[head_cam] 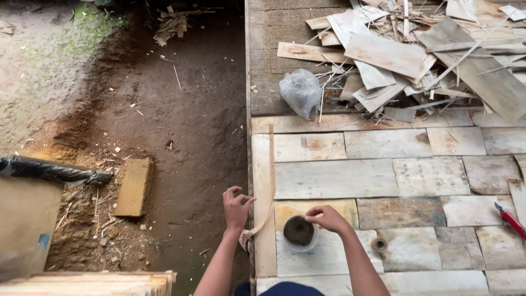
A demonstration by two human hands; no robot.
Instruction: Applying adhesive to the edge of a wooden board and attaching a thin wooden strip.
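reaching up from the bottom edge of the view, both bare forearms angle toward the near edge of a platform of pale, worn wooden boards (334,178), the left hand (236,208) raised over the dirt just off the platform's edge and the right hand (329,218) bent at the wrist above a small round white container of dark material (299,233). a long thin strip of pale wood (269,181) runs from the left hand toward twelve o'clock along the platform's left edge, its lower end curving back toward the left wrist. at one o'clock from the hands lies a heap of splintered pale wood offcuts (416,55), with a crumpled clear plastic bag (301,93) at its near left side. a small roll of tape (378,243) lies at three o'clock just beside the container, and a red-handled tool (512,219) sits farther out the same way at the frame's edge. at nine o'clock, on the brown dirt ground (186,109), a yellowish brick (133,186) lies flat near a rolled black plastic sheet (52,171). the left hand is narrowly closed, thumb and fingertips pinched together; whether it grips the strip i cannot tell. the right hand is curled, fingertips touching the container's far rim.
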